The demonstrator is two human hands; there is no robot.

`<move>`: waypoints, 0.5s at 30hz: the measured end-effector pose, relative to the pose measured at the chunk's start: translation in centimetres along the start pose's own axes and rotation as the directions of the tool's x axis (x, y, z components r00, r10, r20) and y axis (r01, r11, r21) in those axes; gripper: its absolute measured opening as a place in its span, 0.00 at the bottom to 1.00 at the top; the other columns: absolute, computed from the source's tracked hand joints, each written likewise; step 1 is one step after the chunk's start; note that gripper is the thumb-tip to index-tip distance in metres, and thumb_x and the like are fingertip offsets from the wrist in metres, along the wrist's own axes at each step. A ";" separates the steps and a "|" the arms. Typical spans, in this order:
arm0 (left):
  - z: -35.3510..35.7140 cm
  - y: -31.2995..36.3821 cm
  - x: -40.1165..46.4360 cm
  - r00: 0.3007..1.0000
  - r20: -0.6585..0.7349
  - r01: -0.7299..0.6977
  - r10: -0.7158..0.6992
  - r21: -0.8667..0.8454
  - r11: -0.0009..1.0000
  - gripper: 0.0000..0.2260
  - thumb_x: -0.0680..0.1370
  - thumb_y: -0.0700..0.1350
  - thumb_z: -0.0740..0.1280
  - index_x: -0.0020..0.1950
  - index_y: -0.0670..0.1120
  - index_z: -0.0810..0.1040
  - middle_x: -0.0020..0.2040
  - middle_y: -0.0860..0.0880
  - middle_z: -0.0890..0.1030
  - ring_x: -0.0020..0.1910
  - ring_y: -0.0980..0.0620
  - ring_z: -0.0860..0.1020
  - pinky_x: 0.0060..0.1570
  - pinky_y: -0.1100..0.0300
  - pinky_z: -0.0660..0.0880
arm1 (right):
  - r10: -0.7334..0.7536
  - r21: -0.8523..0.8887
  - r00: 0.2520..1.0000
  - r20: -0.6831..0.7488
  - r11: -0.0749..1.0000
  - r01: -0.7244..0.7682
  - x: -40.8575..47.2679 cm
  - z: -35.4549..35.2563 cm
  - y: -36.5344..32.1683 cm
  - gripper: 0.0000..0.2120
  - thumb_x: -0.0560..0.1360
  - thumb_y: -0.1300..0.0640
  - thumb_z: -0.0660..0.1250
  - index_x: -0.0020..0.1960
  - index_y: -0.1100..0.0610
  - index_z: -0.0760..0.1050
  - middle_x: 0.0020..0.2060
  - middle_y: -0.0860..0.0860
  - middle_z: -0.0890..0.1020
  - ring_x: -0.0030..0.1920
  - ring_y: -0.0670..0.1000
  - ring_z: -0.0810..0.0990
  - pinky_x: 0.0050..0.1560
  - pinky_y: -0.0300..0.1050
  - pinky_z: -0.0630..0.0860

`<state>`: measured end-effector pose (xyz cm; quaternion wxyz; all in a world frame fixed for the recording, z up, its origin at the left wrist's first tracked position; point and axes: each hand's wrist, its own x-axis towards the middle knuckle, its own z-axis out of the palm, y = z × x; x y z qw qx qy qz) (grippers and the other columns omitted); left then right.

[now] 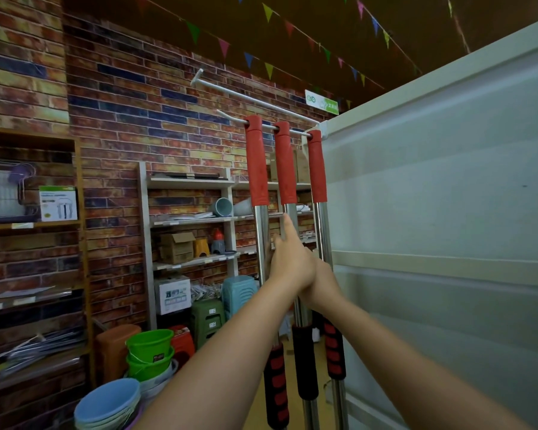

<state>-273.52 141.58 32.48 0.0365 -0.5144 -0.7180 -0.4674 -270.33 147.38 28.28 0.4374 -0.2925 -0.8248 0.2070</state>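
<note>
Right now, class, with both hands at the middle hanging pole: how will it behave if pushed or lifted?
The middle pole hangs by its red top from the white hook rod, so a push would probably swing it against the left pole or right pole. Its shiny metal shaft looks stiff, perhaps slippery. Being long, it would likely tip once lifted off.

Red-gripped steel mop poles [286, 162]; green buckets [149, 346]; multicoloured brick wall [121, 97]

left hand [291, 262] touching middle pole [285, 162], hung on rail [235, 118], right hand [323, 283] behind
</note>
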 end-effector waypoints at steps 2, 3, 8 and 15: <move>-0.1 -0.2 0.0 1.000 -0.001 0.002 -0.002 -0.002 1.000 0.36 0.78 0.40 0.59 0.76 0.54 0.37 0.77 0.40 0.55 0.72 0.40 0.63 0.70 0.46 0.64 | 0.007 0.033 1.000 -0.012 0.999 -0.007 -0.2 0.0 0.0 0.05 0.77 0.63 0.59 0.51 0.60 0.73 0.49 0.59 0.79 0.52 0.59 0.78 0.53 0.52 0.76; -0.2 -0.2 -0.2 1.000 0.007 0.006 -0.006 0.001 1.000 0.36 0.78 0.40 0.59 0.76 0.53 0.37 0.77 0.40 0.56 0.72 0.40 0.63 0.69 0.46 0.64 | 0.001 0.012 1.000 -0.015 1.000 -0.001 -0.3 0.0 0.0 0.06 0.77 0.62 0.59 0.52 0.61 0.73 0.50 0.58 0.79 0.53 0.58 0.77 0.52 0.50 0.74; -0.5 -0.1 -1.2 0.999 0.044 0.015 -0.016 0.015 1.000 0.32 0.79 0.43 0.57 0.77 0.51 0.40 0.76 0.40 0.58 0.71 0.40 0.65 0.68 0.47 0.66 | 0.003 -0.110 1.000 0.025 0.994 -0.001 -1.3 -0.5 -0.5 0.11 0.77 0.61 0.60 0.58 0.64 0.71 0.54 0.59 0.78 0.56 0.56 0.76 0.46 0.41 0.67; -0.5 -0.3 -3.3 0.994 0.100 0.043 -0.032 -0.114 0.992 0.30 0.77 0.44 0.59 0.77 0.52 0.49 0.74 0.43 0.65 0.69 0.42 0.68 0.67 0.45 0.68 | 0.074 -0.031 0.997 -0.025 0.997 -0.075 -4.0 -2.5 -0.5 0.10 0.75 0.64 0.59 0.54 0.63 0.72 0.51 0.58 0.79 0.52 0.58 0.78 0.44 0.45 0.71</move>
